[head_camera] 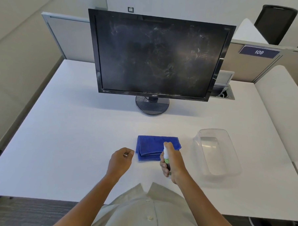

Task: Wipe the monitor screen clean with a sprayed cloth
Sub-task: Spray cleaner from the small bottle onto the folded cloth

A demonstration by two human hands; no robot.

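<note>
**A:** Start closest in. What were the hands doing?

**B:** The right hand (172,162) was wrapped around a small spray bottle (166,157), forefinger up on the nozzle. The left hand (120,160) hovered above the desk (67,126) just beside the cloth, fingers loosely curled; something small and dark showed at the fingertips, too small to say whether it was held.

**A:** And the bottle's aim?

**B:** Its long axis stood nearly upright, tilted slightly away from the person, nozzle over the near right part of the blue cloth (153,145). The cloth lay folded flat on the desk, long side running left to right, a clear plastic tub (232,150) well apart to its right.

**A:** So which step?

**B:** Wetting the cloth, I'd judge. The next move would call for setting the bottle down, gathering the cloth and carrying it up.

**A:** Up to where?

**B:** The monitor (157,58), farthest back, upright on its round stand and facing the person, its dark screen smeared all over, not yet wiped.
</note>
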